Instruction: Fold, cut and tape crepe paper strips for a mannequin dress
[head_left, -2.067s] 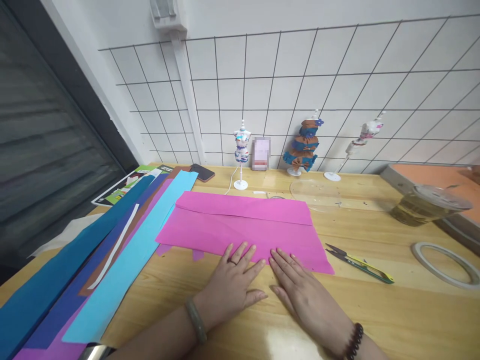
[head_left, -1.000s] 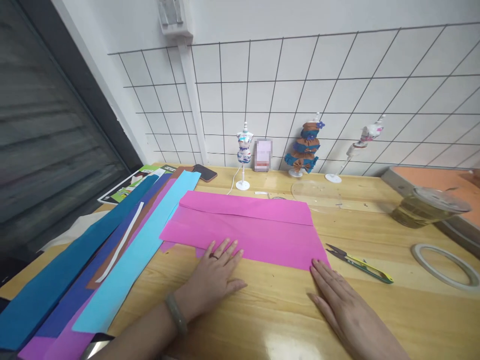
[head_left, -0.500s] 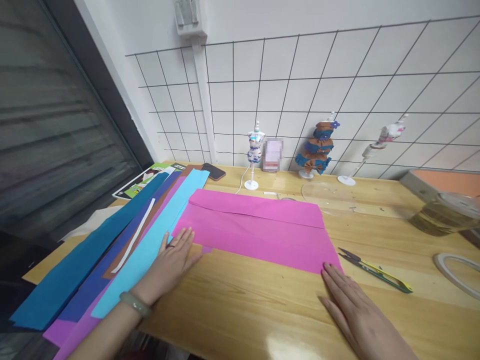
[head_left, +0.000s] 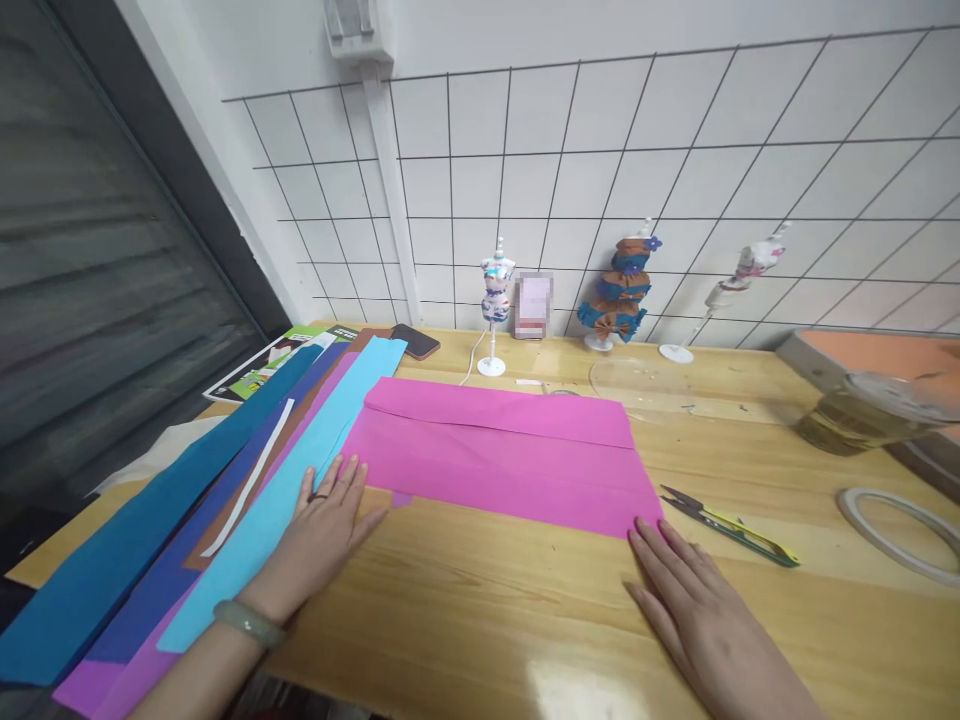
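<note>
My left hand (head_left: pixel 319 535) lies flat with its fingers (head_left: pixel 341 478) spread wide on the near left corner of the pink paper (head_left: pixel 499 455), partly over the light blue strip (head_left: pixel 285 500) beside it, and it grips nothing. My right hand (head_left: pixel 701 615) rests palm down on the desk (head_left: pixel 487 620), fingers loosely apart and empty, their tips just touching the near right corner of the same sheet. The pink paper lies flat in the middle of the desk, folded along its length so that a narrower flap sits over its far edge. To my left a fan of long paper strips runs diagonally toward me: teal, dark blue, brown, purple and the light blue one, with a thin white strip (head_left: pixel 247 480) lying on top. Beyond them are a printed green leaflet (head_left: pixel 259 370) and a dark phone (head_left: pixel 415 342). Just right of the sheet lie small yellow-handled snips (head_left: pixel 731 527), and further right a ring of tape (head_left: pixel 896 530). A clear lidded cup (head_left: pixel 862 412) stands near the right edge, holding what may be a yellowish drink, though the edge of the view distorts it. Along the back of the glossy wooden desk stand three little dress forms (head_left: pixel 495 300), one in teal and brown ruffles. Behind them rises a white wall with a black wire grid (head_left: pixel 675 170); a dark shuttered window (head_left: pixel 97 270) fills the left.
</note>
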